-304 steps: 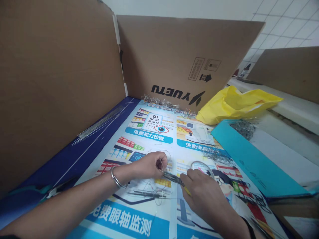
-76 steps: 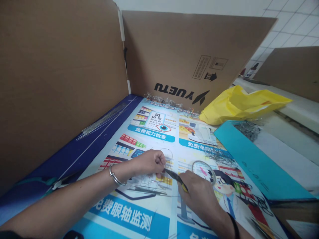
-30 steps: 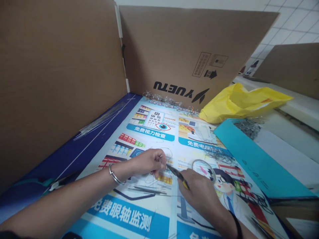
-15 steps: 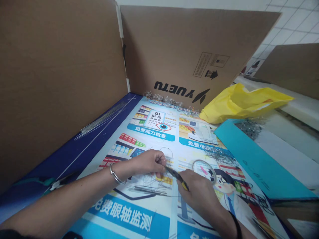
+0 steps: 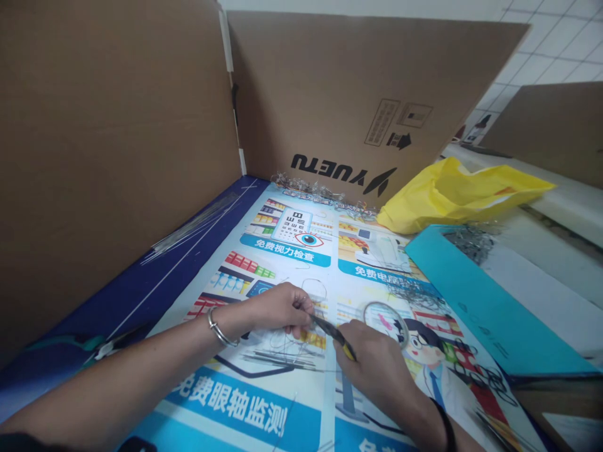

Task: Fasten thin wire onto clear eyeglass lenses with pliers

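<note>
My left hand is closed in a pinch on a thin wire, whose loop curves up beyond the fingers. In my right hand is a pair of pliers with yellow and black handles. The dark jaws of the pliers meet the left fingertips; what lies exactly between them is too small to make out. Below the hands, several straight wire pieces lie on a printed poster.
Cardboard panels wall the left and back. A bundle of straight wires lies at left, near teal-handled pliers. Tangled wire clippings line the back. A yellow bag and a blue box with wire pieces stand right.
The jaws of the pliers have shifted very slightly left against my left fingertips. Everything else looks the same.
</note>
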Motion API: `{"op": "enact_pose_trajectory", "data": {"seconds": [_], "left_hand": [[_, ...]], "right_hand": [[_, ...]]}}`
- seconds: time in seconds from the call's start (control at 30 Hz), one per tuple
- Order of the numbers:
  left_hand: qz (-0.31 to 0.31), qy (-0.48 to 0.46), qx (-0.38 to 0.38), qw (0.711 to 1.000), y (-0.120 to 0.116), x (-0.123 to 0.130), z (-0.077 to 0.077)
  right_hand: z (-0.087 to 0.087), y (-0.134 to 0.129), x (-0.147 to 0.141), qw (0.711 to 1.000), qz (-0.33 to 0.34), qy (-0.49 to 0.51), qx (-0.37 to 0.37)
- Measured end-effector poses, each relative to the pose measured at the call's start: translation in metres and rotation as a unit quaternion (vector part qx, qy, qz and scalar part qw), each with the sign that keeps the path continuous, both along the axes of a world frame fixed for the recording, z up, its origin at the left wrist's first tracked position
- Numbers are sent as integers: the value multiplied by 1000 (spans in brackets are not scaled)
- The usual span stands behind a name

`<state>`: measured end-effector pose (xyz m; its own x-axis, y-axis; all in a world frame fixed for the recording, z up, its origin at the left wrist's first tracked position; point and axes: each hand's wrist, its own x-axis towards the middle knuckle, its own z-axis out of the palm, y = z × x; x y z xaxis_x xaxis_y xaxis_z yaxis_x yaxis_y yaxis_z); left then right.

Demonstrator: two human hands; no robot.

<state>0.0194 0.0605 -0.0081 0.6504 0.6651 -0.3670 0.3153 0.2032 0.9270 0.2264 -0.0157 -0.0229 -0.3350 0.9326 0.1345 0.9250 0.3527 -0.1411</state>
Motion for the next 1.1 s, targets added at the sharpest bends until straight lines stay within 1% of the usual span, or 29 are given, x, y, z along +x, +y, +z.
{"op": "enact_pose_trajectory", "data": {"seconds": [0.2,0.43,0.53,0.67,0.77,0.83,1.0,1.1], "left_hand": [[2,13,16,1000,0,0,-1],[21,44,45,998,-3,2,-3],[30,69,89,993,-5,3,-4],[37,115,167,979,-6,5,-2],[48,118,203,971,-6,5,0],[50,105,192,974,-5,4,0],[28,47,95,994,0,1,-5],[16,30,63,997,2,-1,-4]], "right_hand": [[-1,0,0,1000,-2,5,-4],[-1,0,-1,1000,-5,6,4],[-1,0,-1,1000,-6,6,7],[0,0,-2,1000,-6,-1,15],[1,0,-1,1000,-6,-1,21],[0,0,-1,1000,-7,-1,22],[-1,-1,-1,1000,-14,-4,12],[-1,0,-2,1000,-19,-5,5]]}}
